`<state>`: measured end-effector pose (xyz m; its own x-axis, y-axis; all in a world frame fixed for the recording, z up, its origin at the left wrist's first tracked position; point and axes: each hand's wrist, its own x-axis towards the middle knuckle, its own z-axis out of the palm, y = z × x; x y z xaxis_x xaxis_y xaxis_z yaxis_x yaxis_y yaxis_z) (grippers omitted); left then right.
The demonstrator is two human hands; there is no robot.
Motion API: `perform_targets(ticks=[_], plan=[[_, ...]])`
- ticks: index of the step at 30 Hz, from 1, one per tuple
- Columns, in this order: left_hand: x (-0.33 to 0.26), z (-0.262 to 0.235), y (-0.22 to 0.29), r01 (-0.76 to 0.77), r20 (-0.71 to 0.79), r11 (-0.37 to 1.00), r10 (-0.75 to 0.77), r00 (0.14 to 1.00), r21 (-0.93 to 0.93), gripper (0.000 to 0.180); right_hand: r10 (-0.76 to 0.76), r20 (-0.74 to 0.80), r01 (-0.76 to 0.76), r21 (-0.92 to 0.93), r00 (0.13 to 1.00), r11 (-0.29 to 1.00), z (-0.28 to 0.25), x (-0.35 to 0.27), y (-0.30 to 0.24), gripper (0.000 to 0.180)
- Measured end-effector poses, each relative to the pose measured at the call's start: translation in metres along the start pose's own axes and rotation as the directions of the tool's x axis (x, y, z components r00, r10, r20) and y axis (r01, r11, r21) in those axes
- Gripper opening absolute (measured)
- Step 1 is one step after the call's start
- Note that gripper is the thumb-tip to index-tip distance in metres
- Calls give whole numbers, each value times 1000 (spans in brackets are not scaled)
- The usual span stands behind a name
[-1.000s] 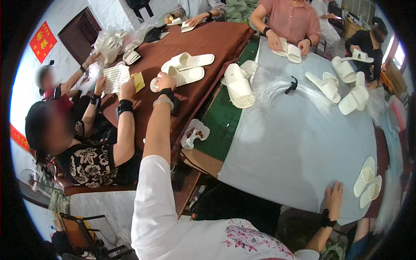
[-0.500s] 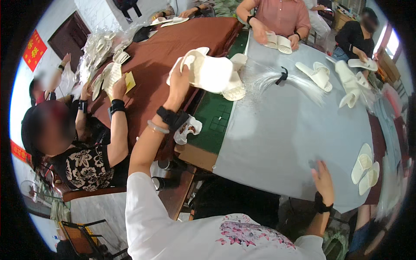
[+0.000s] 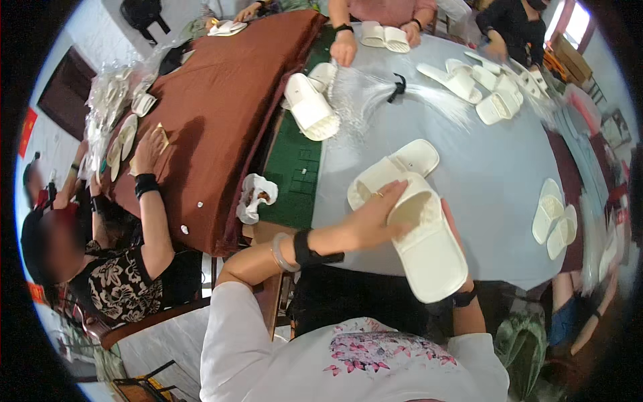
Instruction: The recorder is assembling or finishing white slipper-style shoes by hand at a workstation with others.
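My left hand (image 3: 372,220) grips a white slipper (image 3: 429,251) at its toe opening and holds it over the near edge of the grey table (image 3: 495,167). A second white slipper (image 3: 395,167) lies just behind it, touching my fingers. My right hand (image 3: 450,224) is under and along the right side of the held slipper and is mostly hidden. Its wrist, with a black band (image 3: 463,296), shows below the slipper. On my left wrist are a black band and a clear bangle (image 3: 288,251).
A pair of white slippers (image 3: 552,218) lies at the right. Another slipper (image 3: 311,107) and a tied bundle of clear plastic (image 3: 398,87) lie further back. A crumpled white wrapper (image 3: 254,195) sits on the green mat (image 3: 295,167). Several other people sit around the brown-clothed table (image 3: 221,100).
My left hand has drawn the white slippers from the far brown table back toward me over the grey table. My right hand has left the table edge and come up under one slipper.
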<state>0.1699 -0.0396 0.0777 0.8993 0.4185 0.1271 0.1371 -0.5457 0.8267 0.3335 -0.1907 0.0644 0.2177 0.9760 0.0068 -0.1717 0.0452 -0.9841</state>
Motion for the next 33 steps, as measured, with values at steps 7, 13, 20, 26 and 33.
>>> perform_targets(ticks=[7,13,20,26,33], plan=[[16,4,-1,111,303,991,-82,949,-80,61,276,32,-244,575,960,781,-61,-39,16,65],[25,30,-17,-73,201,997,68,977,22,41,149,-110,-182,-444,983,877,-58,-44,54,61],[85,-79,-98,235,-470,659,203,859,714,52,193,82,-43,-821,978,569,-85,-5,8,40],[108,-132,-156,595,-658,521,-81,749,612,70,-149,263,301,-865,953,402,-54,44,20,57],[83,-141,-131,666,-752,596,-150,641,449,61,48,89,37,-761,995,648,-23,56,41,51]])
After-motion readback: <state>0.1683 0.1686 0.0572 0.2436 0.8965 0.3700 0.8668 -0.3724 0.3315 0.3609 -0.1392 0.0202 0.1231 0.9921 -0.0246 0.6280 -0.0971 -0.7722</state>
